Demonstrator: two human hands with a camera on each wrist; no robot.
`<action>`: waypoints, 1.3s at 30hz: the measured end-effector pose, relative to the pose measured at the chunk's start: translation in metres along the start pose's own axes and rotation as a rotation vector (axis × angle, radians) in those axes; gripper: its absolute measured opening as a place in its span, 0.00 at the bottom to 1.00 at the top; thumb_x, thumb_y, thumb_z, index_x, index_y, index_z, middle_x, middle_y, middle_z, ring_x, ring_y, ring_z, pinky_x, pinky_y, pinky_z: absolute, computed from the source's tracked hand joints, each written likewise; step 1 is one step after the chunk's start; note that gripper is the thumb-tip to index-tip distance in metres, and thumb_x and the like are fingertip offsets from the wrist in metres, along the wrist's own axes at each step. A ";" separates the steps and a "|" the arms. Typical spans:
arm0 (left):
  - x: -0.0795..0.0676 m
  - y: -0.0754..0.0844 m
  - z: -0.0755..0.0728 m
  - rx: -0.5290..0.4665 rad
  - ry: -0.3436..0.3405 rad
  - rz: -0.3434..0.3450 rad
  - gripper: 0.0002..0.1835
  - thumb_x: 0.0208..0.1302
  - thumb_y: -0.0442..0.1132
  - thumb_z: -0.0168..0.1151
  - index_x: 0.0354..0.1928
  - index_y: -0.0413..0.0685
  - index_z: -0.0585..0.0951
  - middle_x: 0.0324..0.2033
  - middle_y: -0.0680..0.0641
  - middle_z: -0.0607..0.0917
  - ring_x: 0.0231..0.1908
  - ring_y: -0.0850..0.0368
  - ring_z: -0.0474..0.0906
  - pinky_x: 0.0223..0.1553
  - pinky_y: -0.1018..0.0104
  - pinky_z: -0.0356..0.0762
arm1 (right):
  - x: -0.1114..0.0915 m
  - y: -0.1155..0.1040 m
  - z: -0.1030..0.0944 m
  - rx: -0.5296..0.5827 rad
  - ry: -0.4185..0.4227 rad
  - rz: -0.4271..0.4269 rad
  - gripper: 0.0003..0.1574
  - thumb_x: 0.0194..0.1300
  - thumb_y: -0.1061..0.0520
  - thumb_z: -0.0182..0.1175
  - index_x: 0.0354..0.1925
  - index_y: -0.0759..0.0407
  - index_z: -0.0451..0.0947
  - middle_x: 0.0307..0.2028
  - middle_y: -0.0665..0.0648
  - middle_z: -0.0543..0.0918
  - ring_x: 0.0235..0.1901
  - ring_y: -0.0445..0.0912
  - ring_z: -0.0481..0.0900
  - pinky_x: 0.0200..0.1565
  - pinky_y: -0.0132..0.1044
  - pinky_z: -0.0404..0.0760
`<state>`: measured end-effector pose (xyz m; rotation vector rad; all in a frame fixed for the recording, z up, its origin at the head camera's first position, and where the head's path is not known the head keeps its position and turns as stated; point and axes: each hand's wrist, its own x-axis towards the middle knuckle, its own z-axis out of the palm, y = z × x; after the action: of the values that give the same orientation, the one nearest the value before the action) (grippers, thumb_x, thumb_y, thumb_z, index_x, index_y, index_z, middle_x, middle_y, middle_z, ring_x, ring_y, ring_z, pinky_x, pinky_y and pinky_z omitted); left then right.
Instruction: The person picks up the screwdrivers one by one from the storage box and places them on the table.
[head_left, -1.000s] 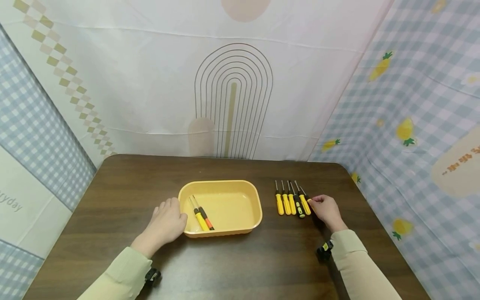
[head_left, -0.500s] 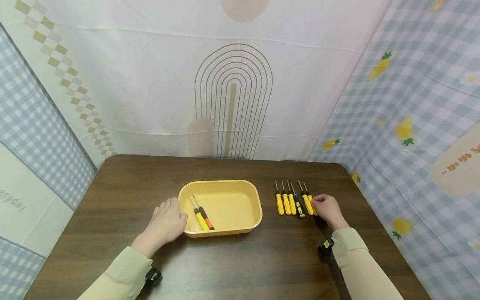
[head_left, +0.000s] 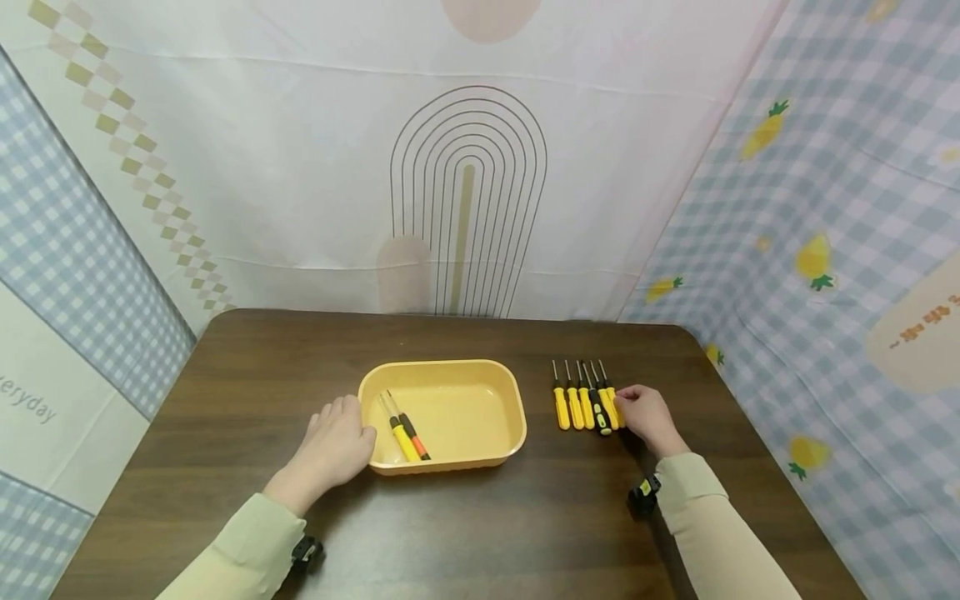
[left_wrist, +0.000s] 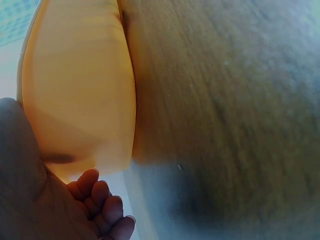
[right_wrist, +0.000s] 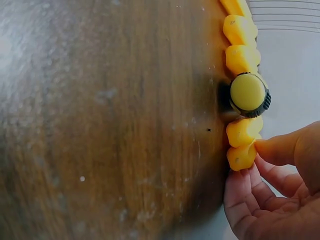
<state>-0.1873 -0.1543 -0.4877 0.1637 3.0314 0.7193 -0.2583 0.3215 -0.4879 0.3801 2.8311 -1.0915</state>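
Observation:
My left hand (head_left: 332, 440) holds the left end of a yellow plastic tray (head_left: 480, 461); in the left wrist view its fingers curl against the tray's outer wall (left_wrist: 80, 90). Inside the tray lie a yellow-and-black screwdriver (head_left: 407, 442) and a black one with an orange band (head_left: 414, 437). To the right, several screwdrivers lie side by side, shafts pointing away. Most have yellow handles (head_left: 561, 408); one has a black-and-green handle (head_left: 601, 417). My right hand (head_left: 651, 418) pinches the rightmost yellow screwdriver (right_wrist: 242, 157) by its handle, thumb above and fingers at its side.
The brown wooden table (head_left: 465, 533) reaches back to a white patterned cloth (head_left: 315, 167). Blue checked cloth (head_left: 840, 208) hangs at the right side. A small black camera (head_left: 643, 497) sits under the right wrist, another (head_left: 306, 550) under the left.
The two rightmost yellow screwdrivers have straightened and now lie close against the black-and-green one. My right hand went slightly right, then back left. The left hand and tray stay put.

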 end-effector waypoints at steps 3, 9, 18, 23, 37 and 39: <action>0.000 0.000 0.001 0.000 0.004 0.002 0.13 0.63 0.41 0.51 0.39 0.36 0.69 0.31 0.44 0.68 0.34 0.47 0.64 0.36 0.54 0.61 | -0.002 -0.001 0.000 0.000 0.001 0.006 0.19 0.70 0.56 0.52 0.50 0.70 0.75 0.46 0.68 0.78 0.39 0.53 0.77 0.36 0.41 0.76; 0.001 -0.001 0.002 0.004 0.019 0.004 0.12 0.63 0.41 0.51 0.38 0.37 0.69 0.31 0.44 0.68 0.33 0.47 0.64 0.36 0.54 0.61 | -0.004 0.000 -0.002 0.009 0.000 0.006 0.19 0.70 0.56 0.53 0.51 0.70 0.75 0.47 0.68 0.77 0.40 0.54 0.77 0.37 0.41 0.76; 0.000 -0.001 0.002 0.001 0.013 0.007 0.13 0.63 0.41 0.51 0.39 0.36 0.69 0.31 0.44 0.69 0.34 0.47 0.65 0.36 0.53 0.61 | -0.008 0.003 -0.006 -0.002 0.005 0.006 0.21 0.70 0.53 0.54 0.51 0.69 0.75 0.47 0.67 0.77 0.41 0.54 0.76 0.39 0.43 0.76; 0.000 -0.001 0.001 -0.002 0.003 0.006 0.14 0.63 0.41 0.50 0.40 0.35 0.69 0.31 0.43 0.69 0.34 0.47 0.65 0.36 0.53 0.61 | -0.009 0.001 -0.011 0.005 0.035 -0.019 0.22 0.70 0.52 0.54 0.51 0.70 0.74 0.46 0.67 0.78 0.41 0.55 0.77 0.39 0.44 0.77; 0.001 -0.001 0.000 0.006 -0.005 0.004 0.15 0.64 0.42 0.51 0.41 0.34 0.69 0.32 0.43 0.69 0.35 0.46 0.65 0.37 0.52 0.62 | -0.021 -0.057 -0.003 0.072 0.086 -0.222 0.35 0.66 0.37 0.57 0.56 0.63 0.73 0.46 0.63 0.80 0.43 0.54 0.78 0.41 0.47 0.78; 0.001 -0.001 0.001 0.007 -0.006 0.007 0.15 0.64 0.42 0.51 0.41 0.34 0.69 0.32 0.43 0.69 0.34 0.46 0.65 0.37 0.52 0.62 | -0.023 -0.065 0.001 0.089 0.070 -0.236 0.36 0.65 0.36 0.58 0.56 0.62 0.73 0.46 0.62 0.80 0.44 0.53 0.78 0.43 0.47 0.78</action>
<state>-0.1883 -0.1549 -0.4887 0.1764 3.0295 0.7076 -0.2535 0.2692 -0.4428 0.0925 2.9537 -1.2733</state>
